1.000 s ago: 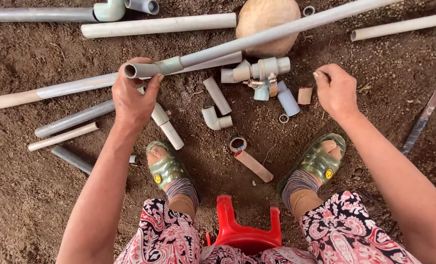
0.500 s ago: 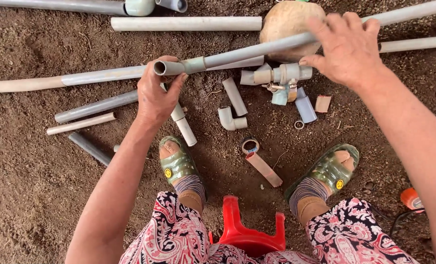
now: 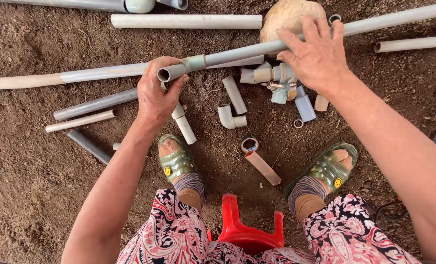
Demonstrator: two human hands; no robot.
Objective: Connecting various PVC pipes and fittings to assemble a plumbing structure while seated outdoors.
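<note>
Left hand (image 3: 155,95) wrapped shut around the open end of the long grey pipe (image 3: 237,52), just behind its coupling (image 3: 193,63), holding that end clear of the dirt floor (image 3: 27,186). Right hand (image 3: 318,56) now laid over the same pipe farther along, fingers (image 3: 308,29) spread and curling across it, that grip only partly closed; half a second ago hovering just above the pipe, a second ago well off it and empty. Both hands on one pipe now, so lifted and steadied at two places rather than one. Pipe running from the left hand up and away past the round tan stone (image 3: 289,14) lying just behind it. Just below the pipe, under the right hand, a cluster of valve fittings (image 3: 276,78); nearer the feet, a white elbow (image 3: 230,117) and a roll of tape (image 3: 249,143). Loose pipe lengths (image 3: 186,21) beyond the pipe and to the left hand's side.
</note>
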